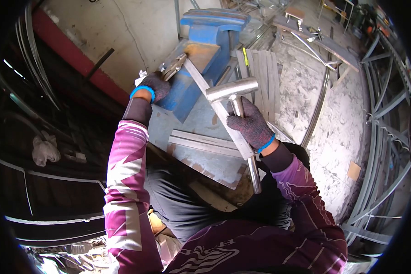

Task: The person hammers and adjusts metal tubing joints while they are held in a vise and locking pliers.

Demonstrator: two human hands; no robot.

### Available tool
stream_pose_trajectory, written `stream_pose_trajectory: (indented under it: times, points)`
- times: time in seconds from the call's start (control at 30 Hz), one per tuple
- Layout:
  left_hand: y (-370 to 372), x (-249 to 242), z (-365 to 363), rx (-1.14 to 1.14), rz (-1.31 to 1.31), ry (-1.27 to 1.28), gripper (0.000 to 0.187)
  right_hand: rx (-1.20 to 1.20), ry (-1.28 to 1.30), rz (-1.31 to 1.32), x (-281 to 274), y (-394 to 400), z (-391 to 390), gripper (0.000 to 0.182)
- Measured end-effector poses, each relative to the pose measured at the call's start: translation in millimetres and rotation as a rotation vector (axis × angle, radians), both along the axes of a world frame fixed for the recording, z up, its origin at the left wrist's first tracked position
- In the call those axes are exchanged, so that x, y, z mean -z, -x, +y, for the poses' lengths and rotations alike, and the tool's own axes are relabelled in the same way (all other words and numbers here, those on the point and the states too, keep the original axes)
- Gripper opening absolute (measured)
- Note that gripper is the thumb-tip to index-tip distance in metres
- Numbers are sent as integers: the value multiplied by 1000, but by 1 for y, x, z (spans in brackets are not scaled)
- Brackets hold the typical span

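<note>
My left hand (154, 86), in a dark knit glove with a blue cuff, is closed around locking pliers (173, 68). The jaws of the pliers meet the upper end of a long flat metal bar (197, 76), which slants down to the right. My right hand (251, 121), gloved alike, grips a steel hammer (232, 89) by its metal handle; the thumb lies over the bar. The hammer's cylindrical head overlaps the bar in this view. Behind the pliers stands a blue bench vise (205, 57) with a rusty top.
Under my hands is a worn metal plate (201, 165) bearing flat strips (208, 142). More flat bars (262, 82) lie beyond the vise, with a yellow-green object (245, 55) beside them. Metal frames (381, 109) line the right side. A low bench (324, 43) stands at the back right.
</note>
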State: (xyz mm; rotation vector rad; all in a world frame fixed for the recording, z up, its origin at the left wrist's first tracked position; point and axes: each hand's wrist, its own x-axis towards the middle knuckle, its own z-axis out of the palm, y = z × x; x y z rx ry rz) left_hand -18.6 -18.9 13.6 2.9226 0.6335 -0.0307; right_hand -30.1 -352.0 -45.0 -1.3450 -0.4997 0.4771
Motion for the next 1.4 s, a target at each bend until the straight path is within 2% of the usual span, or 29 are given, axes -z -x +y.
stream_pose_trajectory:
  times: [0.37, 0.63, 0.83, 1.4]
  points:
    - [2, -5, -4, 16, 28, -39, 48, -6, -21, -30, 6, -4, -3, 44]
    - [5, -5, -3, 8, 9, -10, 51, 6, -42, -18, 2, -2, -3, 28]
    - [8, -12, -9, -11, 31, 51, 50, 4, -42, -21, 6, -3, -2, 32]
    - [4, -7, -5, 2, 25, 7, 53, 2, -35, -17, 4, -1, -1, 37]
